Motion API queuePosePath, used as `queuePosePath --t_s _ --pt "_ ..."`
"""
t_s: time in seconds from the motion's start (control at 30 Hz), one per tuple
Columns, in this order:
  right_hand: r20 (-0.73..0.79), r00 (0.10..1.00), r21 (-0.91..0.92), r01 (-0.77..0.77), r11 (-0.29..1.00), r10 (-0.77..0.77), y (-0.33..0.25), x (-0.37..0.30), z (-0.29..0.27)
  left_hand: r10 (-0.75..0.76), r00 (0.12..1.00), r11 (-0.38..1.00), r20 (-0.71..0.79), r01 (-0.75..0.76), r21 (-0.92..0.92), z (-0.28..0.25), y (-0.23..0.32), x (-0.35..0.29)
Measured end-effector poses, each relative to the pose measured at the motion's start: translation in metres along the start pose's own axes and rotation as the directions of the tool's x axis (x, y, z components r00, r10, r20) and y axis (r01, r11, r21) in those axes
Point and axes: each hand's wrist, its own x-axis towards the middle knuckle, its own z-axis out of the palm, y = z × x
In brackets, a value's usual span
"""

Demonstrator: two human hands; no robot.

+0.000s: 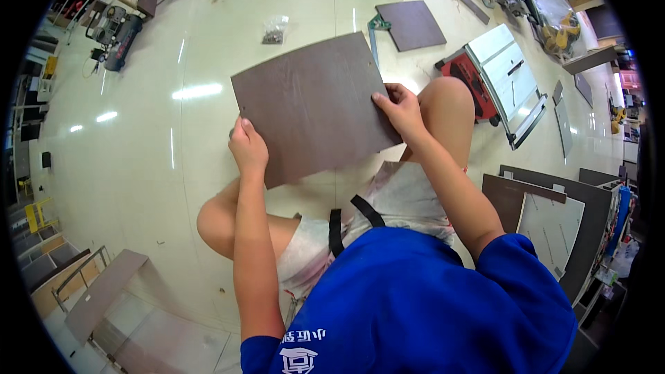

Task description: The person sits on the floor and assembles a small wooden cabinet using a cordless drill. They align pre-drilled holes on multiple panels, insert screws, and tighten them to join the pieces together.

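Note:
A brown wood-grain board point(312, 107), roughly square, is held up in front of my knees. My left hand point(248, 144) grips its left edge, thumb on the face and fingers behind. On the opposite edge my right hand point(402, 112) holds it the same way, its thumb lying on the face. Small dark holes show near the board's side edges. Just beyond the board, a clamp or bar tool with a green head point(378, 22) lies on the floor, partly hidden by the board. Next to it rests a second, smaller brown board point(412, 25).
A red table saw point(474, 90) with a pale top stands to the right. A clear bag of small hardware point(275, 30) lies ahead on the tiled floor. An air compressor point(118, 36) is at the far left. Several panels point(554, 225) lean at the right; a bench point(107, 294) stands lower left.

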Motion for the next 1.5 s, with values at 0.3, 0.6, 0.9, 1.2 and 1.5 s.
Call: queuePosePath --t_s 0.3,0.6,0.9,1.2,1.5 --pt "-0.123 0.915 0.446 -0.294 0.845 0.383 0.048 -0.076 -0.017 -0.046 0.999 0.999 0.015 0.045 0.016 0.0 0.002 -0.002" --pt "0.229 0.715 0.792 -0.531 0.3 0.661 0.11 -0.075 -0.007 -0.047 0.997 0.997 0.059 0.043 0.071 0.006 0.004 0.0" --pt "0.283 0.716 0.711 -0.603 0.361 0.638 0.093 -0.096 0.002 -0.07 0.998 0.996 -0.003 0.07 0.051 -0.006 -0.008 0.012" --pt "0.657 0.545 0.044 -0.717 0.695 0.52 -0.008 -0.178 -0.03 -0.149 0.988 0.988 0.05 0.147 0.047 -0.028 0.006 0.003" --pt "0.614 0.776 -0.014 -0.173 0.985 0.144 -0.125 -0.079 -0.042 -0.193 0.93 0.956 -0.313 0.107 -0.273 -0.189 -0.08 0.033"
